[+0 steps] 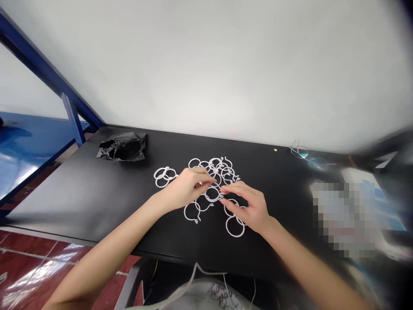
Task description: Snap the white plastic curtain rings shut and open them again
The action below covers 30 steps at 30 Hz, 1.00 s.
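Over a loose cluster of thin white plastic rings (212, 201) with small clasp ends, both my hands work close together on the black table. My left hand (189, 184) reaches in from the left, its thumb and fingertips pinched at the edge of one white ring. Facing it, my right hand (250, 203) has thumb and index finger apart beside a ring's clasp end; whether they touch it is hard to tell. Several rings overlap beyond my fingertips, and others lie partly under my right hand. A small group of linked-looking rings (161, 182) lies left of my left hand.
A crumpled black plastic bag (122, 147) lies at the back left of the table (80, 189). Clear, shiny pieces (300, 151) sit at the back right, near a blurred white and blue packet (380, 193). A white wall (226, 77) rises behind.
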Available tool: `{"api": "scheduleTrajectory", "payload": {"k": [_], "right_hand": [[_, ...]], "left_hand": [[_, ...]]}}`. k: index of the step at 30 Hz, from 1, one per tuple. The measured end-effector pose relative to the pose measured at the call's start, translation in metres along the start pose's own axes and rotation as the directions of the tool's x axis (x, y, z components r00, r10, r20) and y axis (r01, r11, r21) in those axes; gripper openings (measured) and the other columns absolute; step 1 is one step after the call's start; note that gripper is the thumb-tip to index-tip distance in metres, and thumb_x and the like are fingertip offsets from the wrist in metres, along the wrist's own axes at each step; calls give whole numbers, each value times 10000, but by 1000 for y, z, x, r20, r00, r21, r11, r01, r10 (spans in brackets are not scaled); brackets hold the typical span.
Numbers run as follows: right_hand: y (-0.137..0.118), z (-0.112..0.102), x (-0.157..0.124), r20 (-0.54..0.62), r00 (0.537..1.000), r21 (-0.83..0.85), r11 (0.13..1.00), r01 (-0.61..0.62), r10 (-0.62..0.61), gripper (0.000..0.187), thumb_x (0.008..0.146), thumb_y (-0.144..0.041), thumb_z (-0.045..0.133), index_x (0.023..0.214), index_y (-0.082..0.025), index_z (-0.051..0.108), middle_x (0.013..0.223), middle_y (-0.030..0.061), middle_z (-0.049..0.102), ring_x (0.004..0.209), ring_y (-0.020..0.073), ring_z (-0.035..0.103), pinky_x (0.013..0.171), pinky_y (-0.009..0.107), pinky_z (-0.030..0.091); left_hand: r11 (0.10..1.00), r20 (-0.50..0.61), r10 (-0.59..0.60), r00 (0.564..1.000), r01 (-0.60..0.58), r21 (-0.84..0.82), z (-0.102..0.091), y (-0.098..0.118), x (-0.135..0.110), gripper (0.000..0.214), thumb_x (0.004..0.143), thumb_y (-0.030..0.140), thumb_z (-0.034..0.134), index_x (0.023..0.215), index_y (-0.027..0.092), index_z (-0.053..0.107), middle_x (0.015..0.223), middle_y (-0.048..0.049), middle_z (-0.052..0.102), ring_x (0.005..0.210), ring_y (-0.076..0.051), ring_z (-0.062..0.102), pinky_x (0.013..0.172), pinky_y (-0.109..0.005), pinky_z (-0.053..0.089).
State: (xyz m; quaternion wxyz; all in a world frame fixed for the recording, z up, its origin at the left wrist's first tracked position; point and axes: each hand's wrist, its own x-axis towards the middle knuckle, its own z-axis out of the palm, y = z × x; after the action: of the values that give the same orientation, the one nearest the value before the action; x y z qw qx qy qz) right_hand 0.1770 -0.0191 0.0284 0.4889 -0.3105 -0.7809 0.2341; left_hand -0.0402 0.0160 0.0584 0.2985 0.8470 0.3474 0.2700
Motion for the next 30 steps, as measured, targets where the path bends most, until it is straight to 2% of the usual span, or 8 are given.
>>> {"api": "scheduleTrajectory", "payload": {"k": [5,9,12,15,18,22,26,30], "right_hand": [[1,0,-1,-167,980,-52,992,-117,107,173,836,-134,670,982,-225,695,1009,77,673,747,170,674,667,344,604],[2,-1,0,-53,989,5,991,-137,137,175,858,-138,647,1005,-223,689,840,31,688,680,150,672,628,299,602],[2,2,-2,-76,984,2,987,-160,160,141,870,-128,628,957,-220,693,786,22,700,675,156,678,623,292,592],[0,9,-8,-170,978,0,993,-122,120,159,848,-107,650,949,-224,690,808,30,717,714,181,689,654,317,587],[-4,17,-15,-213,974,21,997,-72,75,246,828,-69,664,1008,-236,680,849,34,731,731,180,692,663,312,588],[-10,24,-21,-192,965,129,980,-153,176,213,833,-78,664,978,-234,675,840,33,731,720,174,691,639,299,591],[-13,25,-23,-196,961,159,973,-167,197,126,854,-108,642,903,-220,673,815,46,733,710,187,698,604,308,597],[-8,21,-20,-145,963,125,969,-212,229,150,838,-140,676,963,-223,675,822,36,745,701,185,713,644,317,612]], "left_hand": [[987,-5,4,1000,-5,-163,5,-6,11,199,913,158,555,1006,182,730,842,-48,690,745,-134,611,616,-241,490],[977,-25,-19,1000,13,-214,6,-7,11,176,905,172,573,973,180,735,831,-42,694,739,-127,610,605,-229,492],[978,-92,-25,995,5,-207,12,-1,9,237,955,242,499,1031,173,712,904,-66,687,807,-146,624,654,-250,521],[992,-175,42,984,-62,-110,28,5,4,369,993,383,394,1158,156,634,1061,-114,645,879,-169,620,709,-282,539],[978,-201,192,961,-169,126,44,5,-2,431,990,460,350,982,137,635,864,-85,631,686,-143,577,570,-249,490],[887,-264,368,892,-252,388,54,-4,-7,404,1005,301,279,804,147,594,694,-46,586,553,-120,513,486,-235,420],[847,-243,400,884,-256,466,56,-6,-8,379,980,198,256,761,165,564,638,-21,554,522,-117,487,482,-242,401],[869,-196,318,928,-202,452,46,-3,-10,358,1001,264,294,810,160,579,699,-34,584,583,-130,525,526,-246,433]]}}
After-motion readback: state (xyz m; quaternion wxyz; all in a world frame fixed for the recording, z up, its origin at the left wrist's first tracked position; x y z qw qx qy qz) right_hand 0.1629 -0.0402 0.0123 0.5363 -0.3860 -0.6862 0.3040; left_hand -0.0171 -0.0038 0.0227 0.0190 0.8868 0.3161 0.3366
